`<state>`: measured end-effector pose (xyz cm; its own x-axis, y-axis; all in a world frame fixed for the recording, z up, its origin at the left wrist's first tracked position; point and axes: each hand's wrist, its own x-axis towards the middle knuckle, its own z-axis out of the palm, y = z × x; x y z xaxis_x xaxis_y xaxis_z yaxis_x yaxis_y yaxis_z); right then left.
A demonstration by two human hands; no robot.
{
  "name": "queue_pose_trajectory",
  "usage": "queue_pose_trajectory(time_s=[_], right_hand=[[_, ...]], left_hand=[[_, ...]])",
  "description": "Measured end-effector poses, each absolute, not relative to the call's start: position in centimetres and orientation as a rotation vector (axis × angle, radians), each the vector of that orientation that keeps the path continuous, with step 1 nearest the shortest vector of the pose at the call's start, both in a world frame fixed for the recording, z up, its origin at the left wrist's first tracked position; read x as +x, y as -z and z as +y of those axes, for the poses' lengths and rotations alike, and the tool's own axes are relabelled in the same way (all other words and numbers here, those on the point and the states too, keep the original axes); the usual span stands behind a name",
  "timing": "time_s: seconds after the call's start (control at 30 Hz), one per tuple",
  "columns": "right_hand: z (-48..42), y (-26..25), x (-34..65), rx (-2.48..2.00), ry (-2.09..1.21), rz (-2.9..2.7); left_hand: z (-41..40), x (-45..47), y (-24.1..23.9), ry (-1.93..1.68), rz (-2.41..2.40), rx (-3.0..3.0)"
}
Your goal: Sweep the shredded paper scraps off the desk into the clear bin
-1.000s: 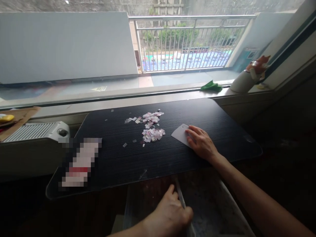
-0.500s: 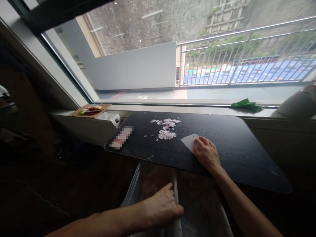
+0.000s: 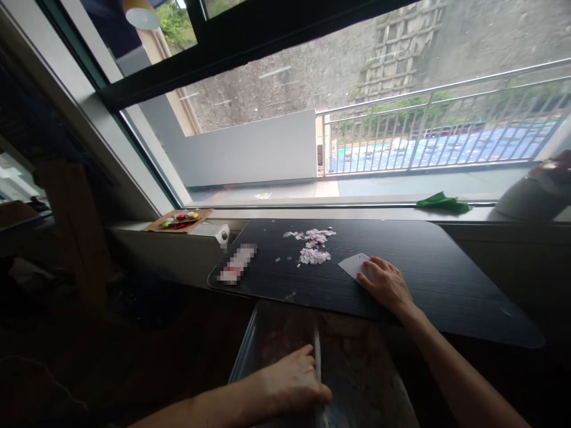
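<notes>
My right hand [image 3: 387, 284] lies on the black tabletop [image 3: 428, 267], its fingers closed on a flat white card [image 3: 354, 265] with a small hole near one corner. The card rests against the surface, just right of two loose heaps of small whitish-pink paper-like scraps [image 3: 314, 255]. A few scraps lie scattered left of the heaps. Below the front edge of the table, my left hand [image 3: 300, 375] grips the rim of a clear plastic bin [image 3: 317, 342]. Dimness hides what the bin holds.
A blurred-out rectangular item [image 3: 238, 263] lies at the table's left end. On the sill are a brown board [image 3: 154, 226] with small colourful things, a green cloth [image 3: 444, 203] and a whitish rounded object [image 3: 530, 193]. A large window [image 3: 285, 148] stands behind the table.
The view has tilted upward and shifted a little, so the table sits lower and further right in the picture. Both hands keep their holds, and the scrap heaps look the same.
</notes>
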<state>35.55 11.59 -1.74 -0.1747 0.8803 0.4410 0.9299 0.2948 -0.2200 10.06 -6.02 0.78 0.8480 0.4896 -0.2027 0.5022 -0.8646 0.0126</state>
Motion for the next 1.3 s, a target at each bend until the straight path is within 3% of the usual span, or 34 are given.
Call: queue_pose_trajectory(time_s=[0.17, 0.4, 0.67, 1.3], right_hand=[[11.6, 2.0, 35.9, -1.638, 0.149, -2.084], [11.0, 2.5, 36.5, -1.594, 0.154, -2.083], [10.8, 2.4, 36.5, -1.585, 0.074, -2.043], [11.1, 2.9, 36.5, -1.519, 0.138, -2.001]], left_hand=[[-4.4, 10.3, 0.7, 0.194, 0.66, 2.96], [-1.5, 9.6, 1.0, 0.214, 0.899, 2.818], [-2.3, 11.7, -0.5, 0.256, 0.634, 2.814], [-2.5, 11.3, -0.8, 0.361, 0.784, 2.818]])
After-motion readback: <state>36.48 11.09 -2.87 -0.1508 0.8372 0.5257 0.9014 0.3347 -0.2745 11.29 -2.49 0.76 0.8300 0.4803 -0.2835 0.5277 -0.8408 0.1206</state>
